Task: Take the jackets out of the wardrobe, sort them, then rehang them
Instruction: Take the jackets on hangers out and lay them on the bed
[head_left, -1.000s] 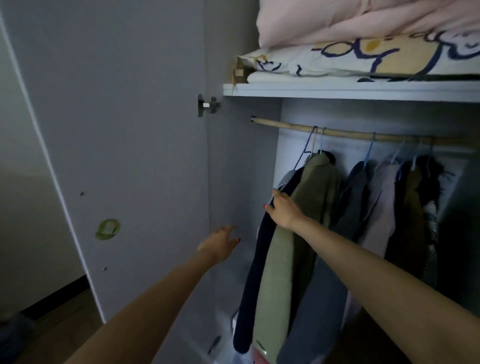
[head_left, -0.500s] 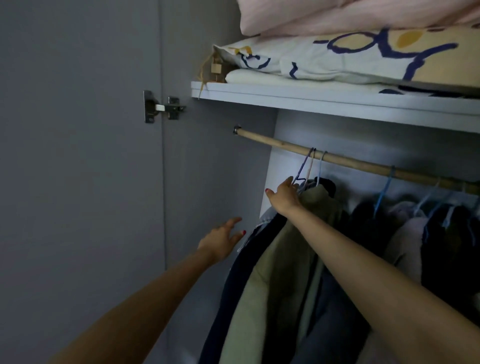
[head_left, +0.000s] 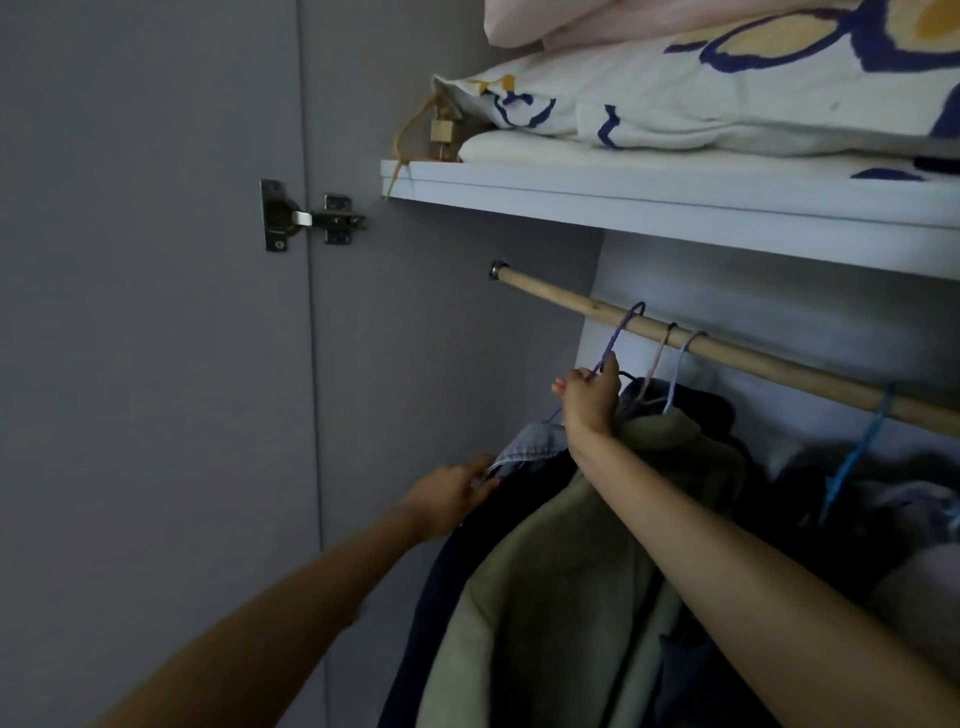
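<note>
- Door (head_left: 145, 364) of the wardrobe stands open at far left, a metal hinge (head_left: 306, 217) joining it to the side wall.
- Left hand (head_left: 447, 499) reaches in low, fingers fairly straight, tips touching the denim collar (head_left: 530, 449) on the outermost dark jacket (head_left: 467, 577); nothing clamped that I can see.
- Up and right of it, right hand (head_left: 592, 400) is curled round the neck of the purple hanger (head_left: 618, 332), whose hook sits over the wooden rail (head_left: 727, 353).
- Just below that grip hangs the green jacket (head_left: 561, 597), tight against the dark one.
- Right of the grip, two more hooks (head_left: 675, 358) ride the rail, then a blue hanger (head_left: 857, 447) with more dim coats (head_left: 909, 519) beneath.
- Above the grip, a shelf (head_left: 623, 192) carries folded patterned bedding (head_left: 727, 98) and a small padlock (head_left: 442, 131) at its left end.
</note>
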